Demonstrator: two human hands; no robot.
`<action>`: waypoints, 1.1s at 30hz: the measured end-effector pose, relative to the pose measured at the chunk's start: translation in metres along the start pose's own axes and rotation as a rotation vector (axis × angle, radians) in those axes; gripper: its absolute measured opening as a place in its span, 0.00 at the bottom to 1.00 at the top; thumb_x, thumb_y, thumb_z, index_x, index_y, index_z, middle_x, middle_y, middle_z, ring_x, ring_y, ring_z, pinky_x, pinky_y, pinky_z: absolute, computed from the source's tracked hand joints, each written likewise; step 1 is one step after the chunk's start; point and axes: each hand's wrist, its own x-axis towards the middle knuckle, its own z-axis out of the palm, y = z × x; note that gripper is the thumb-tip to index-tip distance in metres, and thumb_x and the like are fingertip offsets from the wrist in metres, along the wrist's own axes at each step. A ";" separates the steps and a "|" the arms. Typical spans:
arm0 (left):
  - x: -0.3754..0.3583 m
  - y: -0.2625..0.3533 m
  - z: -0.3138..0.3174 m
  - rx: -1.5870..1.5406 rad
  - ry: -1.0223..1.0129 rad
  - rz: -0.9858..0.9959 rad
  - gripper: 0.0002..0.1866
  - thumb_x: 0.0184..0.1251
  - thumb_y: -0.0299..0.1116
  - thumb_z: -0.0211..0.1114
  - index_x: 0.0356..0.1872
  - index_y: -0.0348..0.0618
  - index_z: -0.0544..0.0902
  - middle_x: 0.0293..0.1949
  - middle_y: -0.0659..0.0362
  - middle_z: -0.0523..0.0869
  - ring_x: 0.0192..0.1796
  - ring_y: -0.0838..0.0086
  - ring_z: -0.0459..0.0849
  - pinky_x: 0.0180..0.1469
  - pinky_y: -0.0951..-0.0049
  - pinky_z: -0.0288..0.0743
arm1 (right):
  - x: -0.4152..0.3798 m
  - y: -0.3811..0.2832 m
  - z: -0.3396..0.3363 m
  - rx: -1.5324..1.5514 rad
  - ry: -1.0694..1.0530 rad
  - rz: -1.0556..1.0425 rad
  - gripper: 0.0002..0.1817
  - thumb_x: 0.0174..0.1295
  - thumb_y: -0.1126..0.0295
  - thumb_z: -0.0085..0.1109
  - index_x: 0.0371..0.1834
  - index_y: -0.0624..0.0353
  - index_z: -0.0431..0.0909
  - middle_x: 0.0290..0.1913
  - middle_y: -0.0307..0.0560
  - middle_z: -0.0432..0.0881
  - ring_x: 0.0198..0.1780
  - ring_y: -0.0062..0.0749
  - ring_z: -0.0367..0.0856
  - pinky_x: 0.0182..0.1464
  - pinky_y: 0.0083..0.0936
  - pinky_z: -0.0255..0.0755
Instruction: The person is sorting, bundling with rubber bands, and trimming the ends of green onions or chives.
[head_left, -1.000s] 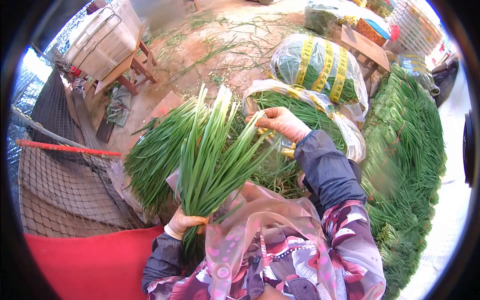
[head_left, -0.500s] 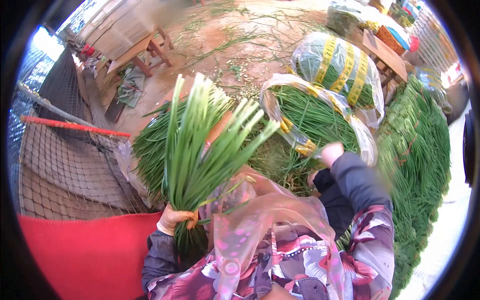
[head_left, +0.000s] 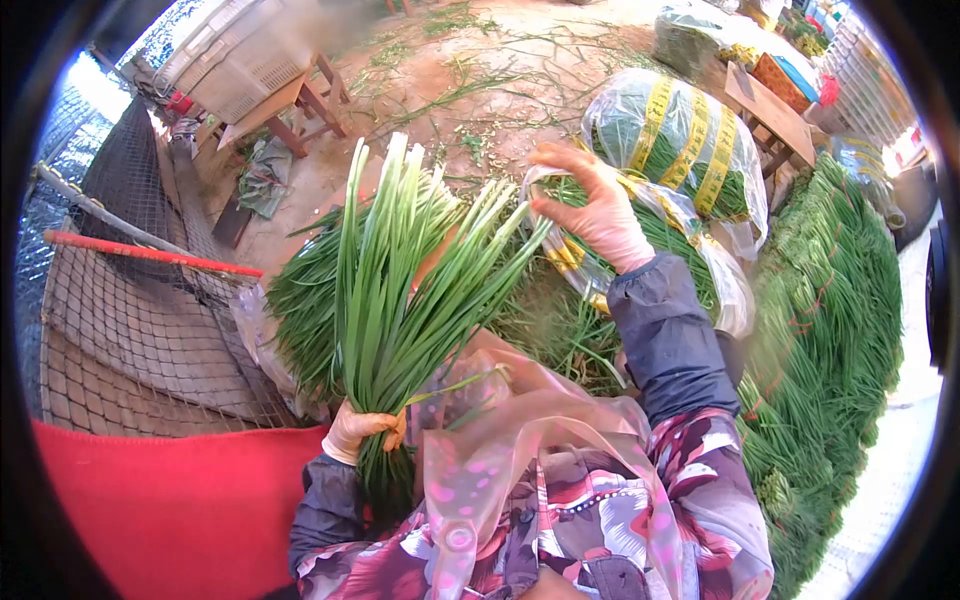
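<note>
My left hand [head_left: 358, 430], in a pale glove, is wrapped round the lower, leafy part of a bunch of garlic chives [head_left: 390, 320]. The bunch stands upright and fans out, its pale stalk ends pointing up and away from me. My right hand [head_left: 600, 215] is raised beside the rightmost stalk ends, thumb and fingers apart, with nothing held in it. Behind that hand lies an open plastic bag [head_left: 738, 305] of green chives, partly covered by my forearm. More chives [head_left: 305, 315] are heaped just behind the bunch, on the left.
A large heap of chives [head_left: 840, 330] runs along my right side. Beyond the open bag sits a full bag with yellow tape [head_left: 650, 125]. Netting [head_left: 150, 340] and a red cloth [head_left: 180, 500] are on the left. A crate [head_left: 240, 70] stands on a wooden bench [head_left: 275, 105].
My right hand has come up from low beside the open bag to the stalk ends, and its fingers have spread. My left hand keeps its hold on the bunch, shifted slightly.
</note>
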 end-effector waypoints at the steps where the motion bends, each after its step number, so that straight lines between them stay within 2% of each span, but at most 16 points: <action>1: 0.000 -0.001 -0.001 0.044 -0.053 0.002 0.14 0.58 0.36 0.64 0.27 0.33 0.76 0.13 0.54 0.75 0.15 0.67 0.74 0.23 0.67 0.68 | 0.003 -0.003 -0.001 -0.385 -0.120 -0.299 0.26 0.51 0.58 0.71 0.53 0.55 0.80 0.54 0.44 0.81 0.60 0.37 0.75 0.62 0.35 0.65; 2: 0.001 0.000 -0.001 0.032 -0.087 0.006 0.14 0.59 0.37 0.63 0.27 0.33 0.76 0.13 0.53 0.76 0.16 0.66 0.74 0.23 0.67 0.68 | 0.002 -0.004 0.000 -0.767 -0.242 -0.599 0.27 0.45 0.62 0.74 0.52 0.54 0.80 0.55 0.44 0.80 0.62 0.40 0.74 0.65 0.40 0.63; 3: 0.001 -0.002 -0.002 0.032 -0.090 0.001 0.14 0.59 0.37 0.63 0.27 0.33 0.76 0.13 0.53 0.76 0.16 0.66 0.74 0.23 0.67 0.68 | -0.001 0.000 0.004 -0.823 -0.294 -0.541 0.25 0.42 0.62 0.74 0.47 0.52 0.83 0.53 0.43 0.81 0.63 0.43 0.72 0.67 0.43 0.58; 6: 0.005 -0.006 -0.005 -0.032 -0.158 0.014 0.14 0.59 0.37 0.63 0.26 0.33 0.76 0.13 0.53 0.76 0.15 0.66 0.73 0.23 0.67 0.68 | 0.001 0.003 0.000 -0.898 -0.433 -0.381 0.21 0.43 0.65 0.75 0.43 0.54 0.84 0.51 0.45 0.82 0.58 0.42 0.75 0.64 0.41 0.63; 9: 0.003 -0.009 -0.002 -0.086 -0.089 -0.013 0.14 0.59 0.37 0.63 0.25 0.34 0.76 0.13 0.54 0.75 0.16 0.66 0.73 0.24 0.67 0.68 | 0.002 0.010 -0.005 -0.619 -0.455 -0.242 0.19 0.45 0.60 0.73 0.42 0.50 0.85 0.41 0.42 0.85 0.47 0.38 0.81 0.52 0.32 0.72; 11: 0.004 -0.012 -0.004 -0.108 -0.099 -0.004 0.13 0.58 0.36 0.64 0.25 0.35 0.76 0.13 0.54 0.75 0.17 0.66 0.73 0.24 0.67 0.67 | -0.004 0.005 -0.005 -0.354 -0.577 0.050 0.14 0.45 0.72 0.75 0.36 0.58 0.84 0.45 0.46 0.84 0.47 0.30 0.80 0.50 0.26 0.73; 12: 0.003 -0.011 -0.003 -0.111 -0.098 -0.006 0.13 0.58 0.36 0.64 0.25 0.35 0.76 0.13 0.54 0.75 0.17 0.66 0.73 0.24 0.67 0.67 | -0.010 -0.002 -0.001 -0.305 -0.574 0.143 0.11 0.49 0.70 0.74 0.34 0.60 0.84 0.39 0.42 0.85 0.42 0.23 0.80 0.46 0.22 0.73; 16: 0.004 -0.010 -0.004 -0.152 -0.066 -0.030 0.12 0.56 0.35 0.65 0.25 0.35 0.76 0.13 0.53 0.76 0.17 0.66 0.73 0.25 0.67 0.67 | -0.013 -0.003 0.005 -0.276 -0.536 0.253 0.07 0.52 0.72 0.70 0.33 0.61 0.84 0.29 0.39 0.85 0.35 0.20 0.79 0.42 0.20 0.73; 21: 0.001 -0.006 0.003 -0.074 -0.049 -0.048 0.13 0.55 0.35 0.66 0.26 0.34 0.76 0.14 0.53 0.76 0.16 0.67 0.73 0.24 0.67 0.68 | -0.002 0.029 -0.010 -0.402 -0.326 0.124 0.08 0.54 0.74 0.66 0.37 0.61 0.85 0.31 0.43 0.86 0.34 0.23 0.82 0.43 0.22 0.74; 23: -0.004 -0.007 0.003 -0.072 -0.082 -0.062 0.13 0.55 0.35 0.66 0.26 0.33 0.76 0.14 0.53 0.76 0.16 0.66 0.73 0.23 0.67 0.68 | 0.008 0.028 -0.033 -0.393 -0.170 0.346 0.09 0.56 0.71 0.66 0.39 0.61 0.84 0.34 0.43 0.87 0.35 0.24 0.82 0.43 0.23 0.74; 25: -0.007 -0.008 0.000 -0.077 -0.063 -0.087 0.13 0.54 0.35 0.67 0.26 0.33 0.76 0.14 0.53 0.76 0.16 0.66 0.73 0.22 0.68 0.68 | 0.016 0.037 -0.054 -0.612 -0.334 0.389 0.13 0.55 0.63 0.66 0.40 0.58 0.85 0.36 0.45 0.87 0.42 0.29 0.85 0.44 0.26 0.76; 26: -0.006 -0.010 -0.003 -0.079 -0.081 -0.093 0.13 0.54 0.34 0.67 0.26 0.33 0.77 0.14 0.53 0.76 0.16 0.66 0.73 0.22 0.68 0.68 | 0.013 0.051 -0.053 -0.550 -0.368 0.183 0.16 0.55 0.61 0.67 0.43 0.57 0.85 0.37 0.44 0.88 0.42 0.29 0.85 0.47 0.26 0.75; 27: -0.006 -0.012 -0.003 -0.085 -0.098 -0.101 0.13 0.54 0.34 0.67 0.26 0.33 0.77 0.14 0.53 0.76 0.16 0.66 0.73 0.22 0.68 0.68 | 0.009 0.043 -0.047 -0.553 -0.368 0.188 0.16 0.55 0.61 0.67 0.43 0.57 0.85 0.37 0.44 0.88 0.42 0.29 0.85 0.47 0.26 0.75; 29: -0.003 -0.011 0.001 -0.089 -0.094 -0.117 0.13 0.53 0.34 0.67 0.28 0.32 0.77 0.14 0.53 0.76 0.16 0.67 0.74 0.22 0.69 0.68 | 0.002 0.014 -0.020 -0.447 -0.517 -0.070 0.17 0.55 0.65 0.69 0.47 0.58 0.84 0.40 0.45 0.87 0.39 0.26 0.82 0.47 0.25 0.74; 31: -0.003 -0.007 0.004 -0.083 -0.090 -0.127 0.13 0.53 0.33 0.67 0.30 0.31 0.77 0.14 0.53 0.76 0.16 0.67 0.74 0.22 0.69 0.69 | 0.005 0.000 -0.004 -0.501 -0.750 0.183 0.17 0.53 0.64 0.70 0.46 0.56 0.84 0.38 0.45 0.87 0.40 0.27 0.83 0.46 0.27 0.74; 33: -0.004 -0.002 0.011 -0.070 -0.026 -0.155 0.16 0.48 0.28 0.66 0.37 0.29 0.77 0.16 0.52 0.76 0.14 0.69 0.73 0.21 0.72 0.69 | 0.001 0.015 0.007 -0.609 -0.721 0.151 0.13 0.53 0.62 0.69 0.40 0.54 0.85 0.34 0.47 0.87 0.36 0.36 0.85 0.42 0.30 0.75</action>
